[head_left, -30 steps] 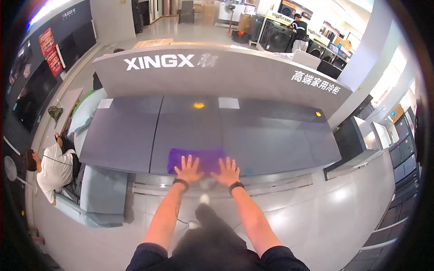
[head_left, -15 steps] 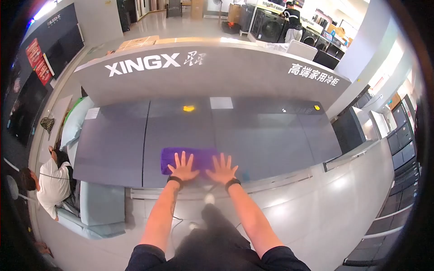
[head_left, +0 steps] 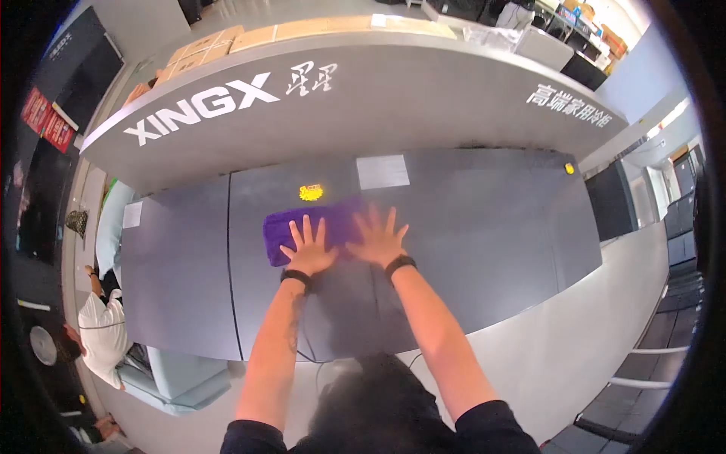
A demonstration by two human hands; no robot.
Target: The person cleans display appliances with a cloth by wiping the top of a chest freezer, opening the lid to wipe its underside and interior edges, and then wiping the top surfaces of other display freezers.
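A folded purple cloth (head_left: 278, 237) lies on the dark grey flat top (head_left: 469, 219) of a row of cabinets. My left hand (head_left: 308, 250) presses on the cloth's near side with its fingers spread. Beside it, my right hand (head_left: 380, 238) rests flat with fingers apart, over the cloth's right part, which is smeared by motion. A yellow sticker (head_left: 310, 192) is just beyond the cloth, and a white paper sheet (head_left: 383, 172) lies farther back to the right.
An upright grey panel (head_left: 423, 98) with white lettering runs along the back edge. Cardboard boxes (head_left: 204, 51) stand behind it. At the left, a person in a white shirt (head_left: 103, 331) sits by a light blue sofa (head_left: 178, 374). A second yellow sticker (head_left: 569, 169) is at the far right.
Both hands and the purple cloth have moved away from the near edge, farther onto the grey top. The view has shifted closer over the surface.
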